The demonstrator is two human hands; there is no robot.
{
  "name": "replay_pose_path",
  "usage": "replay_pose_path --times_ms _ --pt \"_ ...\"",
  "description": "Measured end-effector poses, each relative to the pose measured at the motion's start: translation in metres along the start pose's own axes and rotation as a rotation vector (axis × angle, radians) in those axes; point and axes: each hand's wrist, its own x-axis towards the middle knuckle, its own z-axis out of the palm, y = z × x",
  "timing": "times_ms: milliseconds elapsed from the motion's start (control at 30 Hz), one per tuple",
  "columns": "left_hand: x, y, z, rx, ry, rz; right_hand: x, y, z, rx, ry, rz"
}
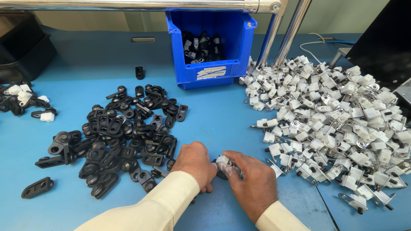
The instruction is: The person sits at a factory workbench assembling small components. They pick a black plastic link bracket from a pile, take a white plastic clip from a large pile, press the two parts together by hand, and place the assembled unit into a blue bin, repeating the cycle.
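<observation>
Our left hand (195,164) and right hand (250,182) both gripped 1 white-and-black clip (222,161) between them, black pile (124,137) nearer left.

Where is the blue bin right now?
In the head view the blue bin stands at the far middle of the blue table, between the pile of black parts and the pile of white parts.

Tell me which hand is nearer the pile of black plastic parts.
Left. The left hand rests at the edge of the pile of black plastic parts; the right hand sits farther right, toward the white pieces.
</observation>
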Motion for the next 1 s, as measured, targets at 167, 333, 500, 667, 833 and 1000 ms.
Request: replay_pose_path --times_ms 167,333,500,667,833,1000 --pt "0.003 -0.007 0.001 -0.127 -0.029 0.009 -0.002 0.001 -0.001 0.000 -0.030 -0.015" --pt "0.009 -0.012 0.005 -0.260 -0.081 -0.016 0.001 0.003 -0.008 0.046 -0.032 -0.146" --pt "0.015 -0.014 0.016 -0.305 -0.067 -0.007 0.010 0.006 -0.022 0.056 -0.208 -0.194" --pt "0.015 -0.016 0.030 -0.309 -0.009 0.064 0.025 0.007 -0.033 0.035 -0.322 -0.154" --pt "0.011 -0.012 0.041 -0.415 -0.003 0.061 0.037 0.012 -0.047 -0.053 -0.491 0.215" --pt "-0.007 -0.004 0.049 -0.417 0.048 0.036 0.048 0.030 -0.047 0.141 -0.501 0.222"
